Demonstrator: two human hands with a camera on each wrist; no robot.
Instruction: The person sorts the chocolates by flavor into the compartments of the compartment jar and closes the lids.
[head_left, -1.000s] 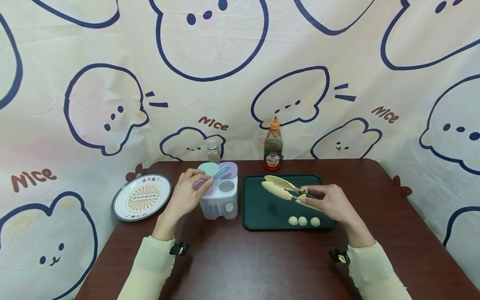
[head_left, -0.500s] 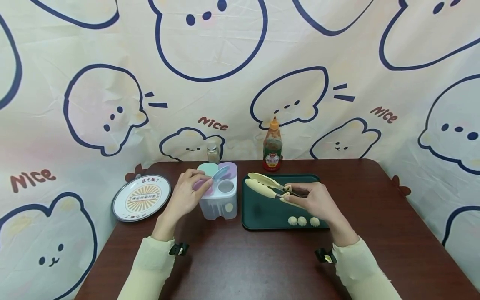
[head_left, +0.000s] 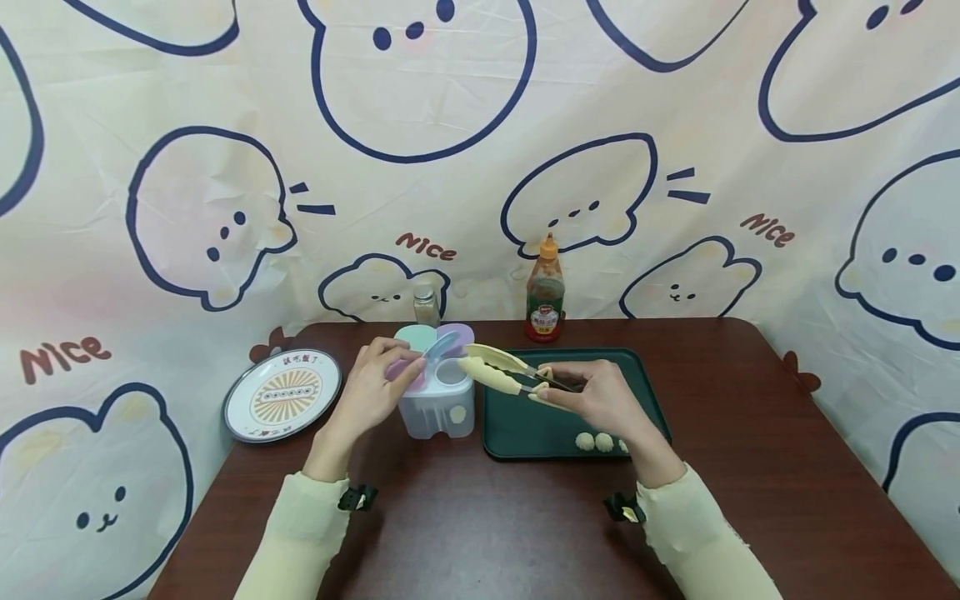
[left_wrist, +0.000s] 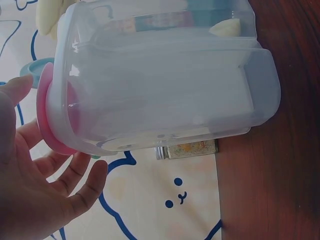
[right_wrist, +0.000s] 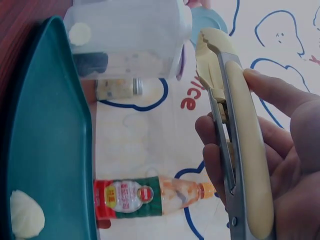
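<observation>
We observe the left hand at the lidded container; its grip is clamped, thumb and fingers together, on the light-blue lid, which stands tilted up beside the round opening. The pink lid lies just beside these fingers. One white piece is visible through the container wall.

We find the right hand with its grip clamped around the yellow tongs. The tong tips point toward the container and, in the head view, reach the right side of the opening; we cannot tell whether they hold anything.

Below the tongs, we locate the dark green tray on the desk. White balls sit along its near edge, one partly hidden by the right arm. Behind the tray stands the sauce bottle, upright. We note the plate left of the container.
</observation>
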